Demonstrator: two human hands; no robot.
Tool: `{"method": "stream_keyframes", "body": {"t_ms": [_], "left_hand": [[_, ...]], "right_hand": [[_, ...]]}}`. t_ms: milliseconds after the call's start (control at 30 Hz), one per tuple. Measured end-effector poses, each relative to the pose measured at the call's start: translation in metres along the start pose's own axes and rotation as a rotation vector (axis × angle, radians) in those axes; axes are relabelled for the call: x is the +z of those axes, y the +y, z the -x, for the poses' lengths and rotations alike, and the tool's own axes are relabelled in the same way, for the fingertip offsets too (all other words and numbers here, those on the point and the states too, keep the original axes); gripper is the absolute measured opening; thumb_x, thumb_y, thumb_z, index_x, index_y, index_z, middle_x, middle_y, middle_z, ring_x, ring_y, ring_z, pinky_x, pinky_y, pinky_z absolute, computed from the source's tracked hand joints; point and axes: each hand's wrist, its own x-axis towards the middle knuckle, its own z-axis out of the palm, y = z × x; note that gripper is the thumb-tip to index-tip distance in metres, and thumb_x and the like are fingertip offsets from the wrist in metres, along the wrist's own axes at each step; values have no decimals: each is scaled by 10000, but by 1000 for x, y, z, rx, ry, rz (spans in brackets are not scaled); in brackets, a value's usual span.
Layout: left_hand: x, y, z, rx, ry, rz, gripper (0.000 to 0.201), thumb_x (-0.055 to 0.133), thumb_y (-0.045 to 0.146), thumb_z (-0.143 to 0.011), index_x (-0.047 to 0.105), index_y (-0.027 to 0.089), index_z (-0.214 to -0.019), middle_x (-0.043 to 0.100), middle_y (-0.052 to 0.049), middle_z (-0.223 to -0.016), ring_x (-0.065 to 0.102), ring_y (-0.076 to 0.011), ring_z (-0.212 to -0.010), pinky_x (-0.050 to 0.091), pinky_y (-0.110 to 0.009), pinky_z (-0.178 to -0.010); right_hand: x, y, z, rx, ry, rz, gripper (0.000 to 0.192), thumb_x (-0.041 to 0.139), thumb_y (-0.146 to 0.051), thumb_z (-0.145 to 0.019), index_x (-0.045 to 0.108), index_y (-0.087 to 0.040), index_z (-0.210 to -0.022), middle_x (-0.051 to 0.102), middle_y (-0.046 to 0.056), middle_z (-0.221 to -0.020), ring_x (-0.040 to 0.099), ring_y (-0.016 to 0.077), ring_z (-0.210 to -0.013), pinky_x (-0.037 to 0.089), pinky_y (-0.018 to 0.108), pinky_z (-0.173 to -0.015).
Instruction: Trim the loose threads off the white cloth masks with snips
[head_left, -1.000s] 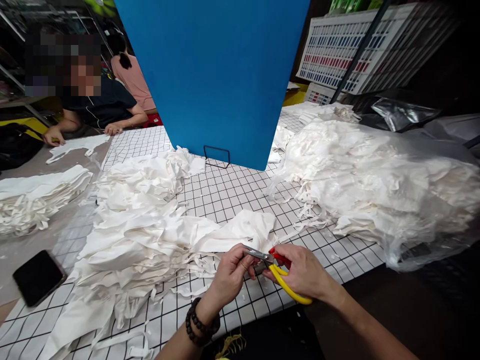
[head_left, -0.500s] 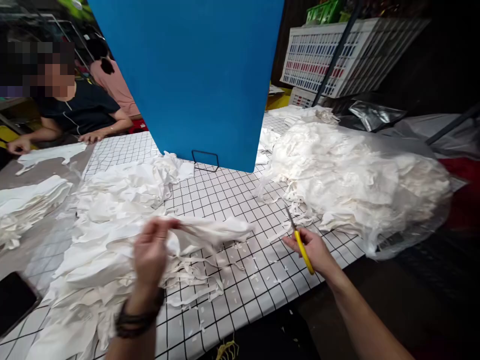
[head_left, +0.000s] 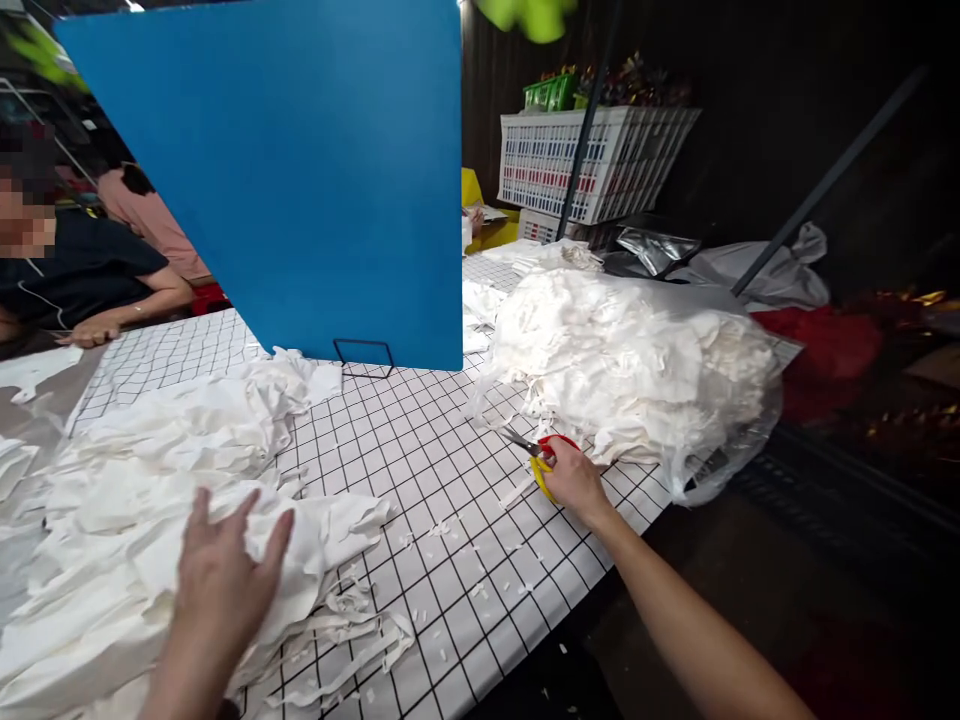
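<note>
My left hand (head_left: 225,570) has its fingers spread over a pile of white fabric pieces (head_left: 135,500) on the left of the table. Nothing is gripped in it. One white piece (head_left: 349,520) lies flat on the pile's right side, with thin straps trailing below. My right hand (head_left: 574,485) is closed around scissors (head_left: 541,455) with one red and one yellow handle, their blades pointing left. The scissors are near a big clear bag of white fabric pieces (head_left: 600,350). Small white clippings (head_left: 480,590) are scattered on the grid-patterned tablecloth (head_left: 390,440).
A tall blue board (head_left: 300,190) stands on the table behind a black wire stand (head_left: 364,358). White plastic crates (head_left: 592,160) are stacked at the back right. A co-worker in a dark shirt (head_left: 97,260) sits at the left. Dark poles (head_left: 832,180) slant at the right.
My left hand has let go of the white fabric piece, which now lies on the pile, and its fingers have opened. My right hand has turned the scissors leftward. The view has swung right.
</note>
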Motion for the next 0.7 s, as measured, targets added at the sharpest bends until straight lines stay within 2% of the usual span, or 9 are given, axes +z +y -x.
{"method": "stream_keyframes", "body": {"t_ms": [67, 133, 200, 267, 367, 467, 533, 600, 700], "left_hand": [[19, 32, 17, 217, -100, 232, 495, 531, 488, -862, 614, 167, -1229, 418, -179, -1468, 489, -343, -1278, 496, -508, -939], [40, 68, 29, 380, -318, 419, 369, 496, 453, -897, 677, 217, -1114, 614, -122, -1284, 566, -297, -1196, 534, -445, -891], [63, 104, 33, 454, -468, 506, 319, 481, 406, -915, 698, 215, -1051, 683, -110, -1167, 619, -278, -1111, 548, -418, -856], [86, 142, 29, 518, -549, 534, 311, 461, 352, -932, 695, 194, -1062, 696, -112, -1142, 636, -264, -1077, 540, -407, -872], [119, 202, 10, 613, -583, 543, 298, 463, 297, -944, 685, 168, -1095, 689, -108, -1157, 624, -235, -1095, 489, -375, -966], [150, 264, -16, 669, -592, 521, 265, 503, 281, -946, 657, 147, -1115, 653, -120, -1190, 604, -233, -1105, 474, -397, -979], [168, 302, -31, 683, -600, 489, 273, 546, 302, -936, 613, 153, -1155, 623, -108, -1194, 616, -227, -1044, 514, -426, -904], [185, 336, -42, 691, -596, 457, 311, 570, 323, -926, 576, 164, -1192, 597, -94, -1207, 616, -224, -1017, 529, -444, -862], [204, 380, -50, 689, -549, 418, 455, 568, 332, -914, 488, 135, -1316, 508, -159, -1347, 506, -279, -1220, 427, -450, -1016]], "right_hand": [[1, -4, -7, 30, 27, 41, 130, 573, -212, -810, 585, -188, -937, 673, 64, -857, 596, 206, -788, 380, 280, -692], [-3, -1, -17, 81, 86, 92, 198, 558, -208, -827, 575, -147, -1014, 673, 144, -968, 592, 262, -891, 387, 330, -756], [-10, 8, -29, 132, 163, 135, 284, 540, -204, -840, 544, -94, -1102, 613, 240, -1155, 546, 330, -1031, 373, 395, -837], [-20, 22, -41, 165, 231, 155, 361, 526, -197, -844, 497, -65, -1180, 520, 278, -1302, 495, 362, -1120, 354, 432, -890], [-35, 42, -59, 175, 295, 147, 378, 521, -173, -836, 490, -70, -1199, 541, 256, -1289, 503, 347, -1123, 358, 417, -897], [-45, 55, -77, 143, 300, 93, 224, 539, -132, -799, 590, -132, -1017, 688, 155, -958, 606, 274, -912, 406, 340, -776], [-55, 59, -91, 121, 314, 38, 148, 558, -122, -764, 610, -171, -894, 684, 72, -759, 622, 222, -741, 412, 291, -672], [-71, 62, -105, 115, 384, -25, 150, 568, -156, -759, 602, -183, -903, 682, 43, -763, 620, 195, -684, 415, 267, -628], [-107, 61, -128, 135, 562, -108, 243, 536, -256, -817, 561, -170, -1042, 685, 72, -887, 627, 197, -716, 437, 272, -646]]}}
